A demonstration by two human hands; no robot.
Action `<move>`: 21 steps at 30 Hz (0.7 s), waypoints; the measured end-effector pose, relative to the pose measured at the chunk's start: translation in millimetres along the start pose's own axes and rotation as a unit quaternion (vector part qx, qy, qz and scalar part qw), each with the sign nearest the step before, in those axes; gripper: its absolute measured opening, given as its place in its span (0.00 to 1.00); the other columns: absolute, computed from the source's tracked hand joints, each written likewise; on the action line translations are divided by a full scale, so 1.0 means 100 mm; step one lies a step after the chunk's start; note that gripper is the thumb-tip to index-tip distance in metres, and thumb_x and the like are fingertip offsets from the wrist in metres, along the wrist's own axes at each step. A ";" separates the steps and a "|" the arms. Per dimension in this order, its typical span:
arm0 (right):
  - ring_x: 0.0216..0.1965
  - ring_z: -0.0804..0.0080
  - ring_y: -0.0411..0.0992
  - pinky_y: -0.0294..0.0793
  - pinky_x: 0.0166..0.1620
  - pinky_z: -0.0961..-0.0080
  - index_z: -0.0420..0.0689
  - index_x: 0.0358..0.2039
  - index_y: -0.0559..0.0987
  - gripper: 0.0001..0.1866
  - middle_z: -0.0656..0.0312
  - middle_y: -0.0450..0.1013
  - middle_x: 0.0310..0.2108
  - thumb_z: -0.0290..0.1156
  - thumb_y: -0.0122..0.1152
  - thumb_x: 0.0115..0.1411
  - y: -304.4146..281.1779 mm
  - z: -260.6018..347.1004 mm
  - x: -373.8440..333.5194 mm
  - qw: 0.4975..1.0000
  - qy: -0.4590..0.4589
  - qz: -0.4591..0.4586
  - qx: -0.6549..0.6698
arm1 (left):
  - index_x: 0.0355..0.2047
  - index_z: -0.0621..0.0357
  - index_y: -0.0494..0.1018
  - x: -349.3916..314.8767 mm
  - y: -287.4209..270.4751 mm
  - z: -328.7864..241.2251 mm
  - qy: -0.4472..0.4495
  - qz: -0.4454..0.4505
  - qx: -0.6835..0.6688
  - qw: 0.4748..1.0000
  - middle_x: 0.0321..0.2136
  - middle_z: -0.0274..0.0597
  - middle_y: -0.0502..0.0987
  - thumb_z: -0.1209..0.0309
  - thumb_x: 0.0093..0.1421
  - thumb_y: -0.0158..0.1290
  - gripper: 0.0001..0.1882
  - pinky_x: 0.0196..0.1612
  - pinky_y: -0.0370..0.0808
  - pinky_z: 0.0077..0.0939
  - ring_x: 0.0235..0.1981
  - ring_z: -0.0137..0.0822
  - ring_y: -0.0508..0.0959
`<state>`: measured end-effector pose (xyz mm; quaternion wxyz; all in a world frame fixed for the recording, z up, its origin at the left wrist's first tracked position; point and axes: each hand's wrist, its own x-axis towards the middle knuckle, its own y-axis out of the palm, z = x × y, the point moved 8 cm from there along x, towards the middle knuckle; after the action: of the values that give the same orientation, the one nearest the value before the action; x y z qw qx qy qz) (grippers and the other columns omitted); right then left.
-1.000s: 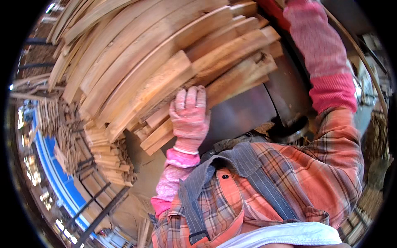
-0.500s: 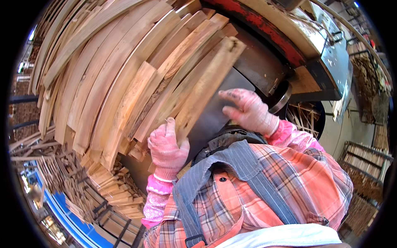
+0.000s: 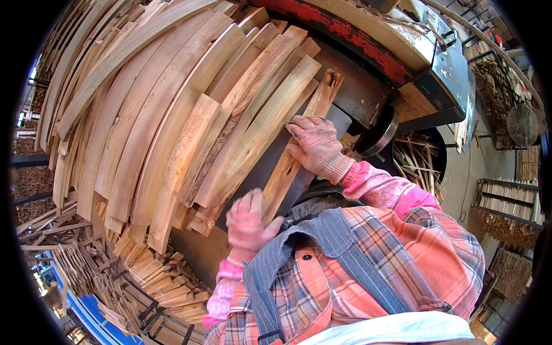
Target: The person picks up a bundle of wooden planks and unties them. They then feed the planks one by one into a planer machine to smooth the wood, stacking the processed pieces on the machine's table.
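A narrow wooden board [image 3: 282,181] with dark knots lies slantwise on a dark metal table [image 3: 253,178] in front of me. My right hand [image 3: 315,144], in a pinkish glove, is closed over the middle of this board, thumb and fingers at its left edge. Beside the board's near end is my left hand [image 3: 250,221], gloved alike, fingers stretched out and thumb apart, slightly blurred. Whether its thumb touches the board I cannot tell. Just left of the held board, a paler board [image 3: 270,123] lies along the edge of a large spread of boards [image 3: 155,109].
A machine with a worn red edge [image 3: 356,31] stands at the far side, a round black handwheel [image 3: 379,132] near its right end. Behind my right forearm, a dark bin [image 3: 422,158] holds wood scraps. Stacked offcuts [image 3: 167,276] sit at lower left; wood racks [image 3: 509,201] stand right.
My right hand has moved left and closed on the knotty board; before, it was off the wood. My left hand has shifted down and right. The board beside the spread lies differently.
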<state>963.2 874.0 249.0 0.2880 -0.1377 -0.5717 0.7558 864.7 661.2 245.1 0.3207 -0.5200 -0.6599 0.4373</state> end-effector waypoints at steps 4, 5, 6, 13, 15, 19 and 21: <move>0.59 0.55 0.70 0.67 0.60 0.55 0.44 0.52 0.79 0.25 0.59 0.73 0.56 0.43 0.66 0.56 0.00 0.00 0.00 1.000 -0.005 -0.002 0.023 | 0.60 0.62 0.72 -0.65 0.20 0.35 0.015 -0.064 0.050 0.997 0.52 0.50 0.77 0.49 0.47 0.68 0.44 0.52 0.73 0.50 0.49 0.53 0.77; 0.59 0.55 0.70 0.67 0.60 0.55 0.44 0.52 0.80 0.25 0.59 0.73 0.56 0.43 0.66 0.56 0.01 -0.01 -0.01 1.000 -0.002 -0.005 0.026 | 0.60 0.62 0.72 -0.62 0.21 0.32 0.006 -0.057 0.048 0.997 0.51 0.49 0.77 0.49 0.46 0.68 0.44 0.51 0.73 0.50 0.48 0.52 0.77; 0.58 0.55 0.70 0.66 0.61 0.55 0.45 0.52 0.80 0.25 0.59 0.73 0.56 0.43 0.66 0.56 0.01 -0.03 -0.01 1.000 0.001 -0.007 0.029 | 0.59 0.62 0.72 -0.55 0.23 0.27 -0.003 -0.049 0.046 0.998 0.50 0.49 0.78 0.49 0.46 0.68 0.44 0.50 0.73 0.49 0.47 0.52 0.78; 0.63 0.54 0.67 0.64 0.65 0.54 0.48 0.54 0.80 0.23 0.57 0.72 0.60 0.41 0.65 0.59 0.04 -0.72 0.25 0.998 -0.010 -0.062 -0.017 | 0.59 0.63 0.72 0.25 0.23 -0.21 -0.041 -0.047 0.006 0.998 0.43 0.50 0.79 0.53 0.48 0.66 0.41 0.47 0.74 0.48 0.44 0.51 0.79; 0.63 0.50 0.67 0.64 0.65 0.53 0.51 0.55 0.79 0.23 0.56 0.72 0.61 0.42 0.64 0.60 0.11 -1.10 0.37 0.997 -0.019 -0.071 -0.007 | 0.59 0.63 0.72 0.54 0.25 -0.42 -0.015 -0.067 -0.009 0.998 0.44 0.50 0.79 0.53 0.48 0.66 0.41 0.46 0.74 0.48 0.44 0.51 0.78; 0.60 0.53 0.71 0.69 0.62 0.56 0.48 0.51 0.82 0.18 0.55 0.75 0.58 0.38 0.66 0.61 0.01 -1.62 0.64 0.986 -0.073 -0.150 0.004 | 0.60 0.63 0.70 1.01 0.36 -0.73 -0.016 -0.063 -0.001 0.998 0.46 0.48 0.76 0.54 0.50 0.64 0.40 0.47 0.73 0.48 0.44 0.50 0.77; 0.59 0.54 0.73 0.69 0.62 0.59 0.48 0.50 0.82 0.18 0.55 0.77 0.56 0.38 0.65 0.61 0.02 -1.84 0.79 0.984 -0.082 -0.152 0.034 | 0.61 0.63 0.68 1.20 0.40 -0.84 -0.017 -0.057 0.004 0.998 0.45 0.47 0.76 0.54 0.51 0.63 0.40 0.47 0.73 0.47 0.45 0.49 0.77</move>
<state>998.5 1065.0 200.2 0.3561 0.0235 -0.5819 0.7308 923.9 801.0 239.3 0.3359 -0.4725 -0.6920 0.4302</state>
